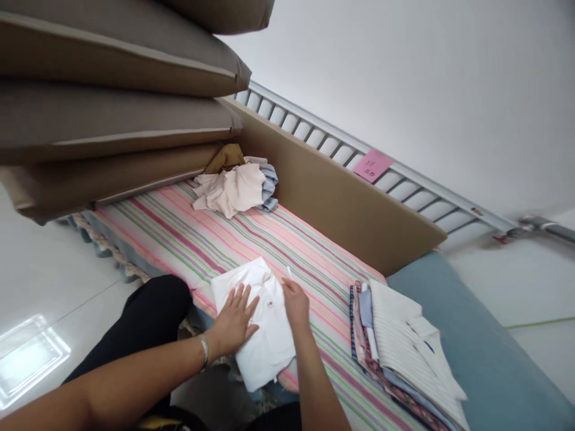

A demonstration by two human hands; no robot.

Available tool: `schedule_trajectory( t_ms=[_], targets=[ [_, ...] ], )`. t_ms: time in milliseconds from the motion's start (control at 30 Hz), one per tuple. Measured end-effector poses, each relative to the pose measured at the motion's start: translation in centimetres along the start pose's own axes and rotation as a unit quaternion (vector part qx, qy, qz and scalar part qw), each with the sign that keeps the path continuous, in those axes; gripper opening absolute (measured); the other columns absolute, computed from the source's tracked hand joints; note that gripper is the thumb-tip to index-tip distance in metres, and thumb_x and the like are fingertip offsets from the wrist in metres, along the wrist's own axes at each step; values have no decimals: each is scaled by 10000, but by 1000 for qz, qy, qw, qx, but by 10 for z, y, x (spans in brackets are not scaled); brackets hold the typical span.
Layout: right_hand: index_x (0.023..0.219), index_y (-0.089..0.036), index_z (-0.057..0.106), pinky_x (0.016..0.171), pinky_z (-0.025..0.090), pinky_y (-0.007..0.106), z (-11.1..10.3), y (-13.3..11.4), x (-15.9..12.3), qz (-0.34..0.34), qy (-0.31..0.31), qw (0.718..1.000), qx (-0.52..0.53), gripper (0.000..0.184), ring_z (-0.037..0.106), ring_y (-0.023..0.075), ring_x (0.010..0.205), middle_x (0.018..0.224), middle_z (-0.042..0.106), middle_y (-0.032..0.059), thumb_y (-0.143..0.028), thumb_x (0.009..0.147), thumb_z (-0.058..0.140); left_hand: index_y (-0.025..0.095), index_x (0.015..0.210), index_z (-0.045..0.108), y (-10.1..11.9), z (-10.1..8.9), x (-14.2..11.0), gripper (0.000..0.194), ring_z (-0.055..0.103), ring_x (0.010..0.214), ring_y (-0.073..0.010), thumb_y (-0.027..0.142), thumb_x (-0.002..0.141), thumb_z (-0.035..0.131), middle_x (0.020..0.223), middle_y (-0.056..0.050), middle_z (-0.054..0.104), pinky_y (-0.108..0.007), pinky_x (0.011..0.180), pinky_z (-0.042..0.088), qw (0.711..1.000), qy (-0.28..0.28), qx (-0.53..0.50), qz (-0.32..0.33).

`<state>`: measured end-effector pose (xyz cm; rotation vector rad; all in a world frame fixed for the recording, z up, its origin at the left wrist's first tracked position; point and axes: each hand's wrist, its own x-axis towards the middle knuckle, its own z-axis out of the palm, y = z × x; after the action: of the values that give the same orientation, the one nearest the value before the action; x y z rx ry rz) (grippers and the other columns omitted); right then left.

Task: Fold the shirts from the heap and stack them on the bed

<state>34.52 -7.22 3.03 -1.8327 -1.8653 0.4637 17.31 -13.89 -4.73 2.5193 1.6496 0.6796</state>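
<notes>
A folded white shirt (274, 335) lies at the near edge of the striped bedding (197, 239), with a small dark mark near its middle. My left hand (233, 320) rests flat on it, fingers spread, and a silver bangle circles that wrist. At the shirt's right edge, my right hand (295, 302) has its fingers closed on the fabric. A thin white strip (289, 272) sticks up by its fingertips; whether it belongs to the shirt I cannot tell.
To the right is a stack of folded clothes (404, 335), a white striped shirt on top. A crumpled clothes pile (238, 185) sits at the back. Stacked brown cushions (112, 114) rise at left. A brown board (332, 185) leans against a radiator (314, 129) bearing a pink note (374, 165).
</notes>
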Motion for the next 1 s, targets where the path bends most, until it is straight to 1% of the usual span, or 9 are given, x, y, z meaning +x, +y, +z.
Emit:
schedule_trajectory(
  t_ms=[67,167,267,367,500,633,700,867,1000],
  targets=[
    [1101,-152,636,941,427,330,-18,13,2,54,26,998,-20,411,602,193,1042,1119,659,102,-315,837,366,204,1423,297,0,0,-1,665,58,1394,-358,468,847,498,1512,-177,176,-560,1089,139,1000,-4,1,-2],
    [1019,-156,671,888,446,316,-31,29,-1,93,19,994,-46,384,621,207,994,1047,687,98,-318,800,402,182,1432,276,0,2,-1,679,46,1394,-358,470,853,482,1511,-186,172,-563,1090,124,1000,-6,6,-5],
    [929,-184,690,794,464,295,-27,34,-1,116,10,991,-65,372,636,206,916,960,708,78,-353,799,385,144,1442,243,0,4,-1,705,37,1397,-347,488,861,446,1506,-193,184,-558,1098,110,1000,-1,7,-3],
    [807,-204,691,700,460,281,-19,28,8,131,-11,988,-77,372,644,201,802,842,715,58,-408,796,381,102,1439,237,-1,5,-1,730,31,1397,-349,510,863,421,1501,-201,190,-554,1103,98,1000,3,5,1],
    [911,-207,680,736,453,292,-13,16,20,127,-45,987,-88,380,640,214,882,948,706,72,-482,747,475,102,1437,240,-1,6,-2,738,26,1396,-352,499,851,450,1506,-197,176,-556,1104,93,1000,4,-1,-5],
    [1015,-190,652,765,454,305,-12,9,23,120,-76,985,-97,442,637,224,927,994,694,97,-472,685,569,121,1437,239,-1,7,-2,745,17,1398,-346,504,841,468,1512,-190,160,-553,1103,99,1000,2,-11,-5],
    [965,-192,661,739,453,289,-12,6,21,110,-88,985,-97,389,643,214,890,949,701,82,-435,670,590,116,1436,239,-1,8,-2,749,16,1397,-348,501,838,475,1511,-194,160,-550,1104,102,1000,0,-15,-4],
    [673,-208,633,667,424,275,-14,-5,8,57,-98,988,-105,142,613,192,709,722,670,25,-343,654,592,101,1432,251,-1,5,-2,742,22,1395,-355,482,838,484,1506,-204,166,-542,1108,97,1000,1,-21,-6],
    [680,-214,615,703,429,260,-18,-3,2,39,-74,991,-104,221,610,181,764,775,678,28,-401,732,508,118,1428,263,-1,5,-2,726,19,1398,-343,498,843,463,1511,-193,158,-549,1107,86,1000,1,-22,-8]
  ],
)
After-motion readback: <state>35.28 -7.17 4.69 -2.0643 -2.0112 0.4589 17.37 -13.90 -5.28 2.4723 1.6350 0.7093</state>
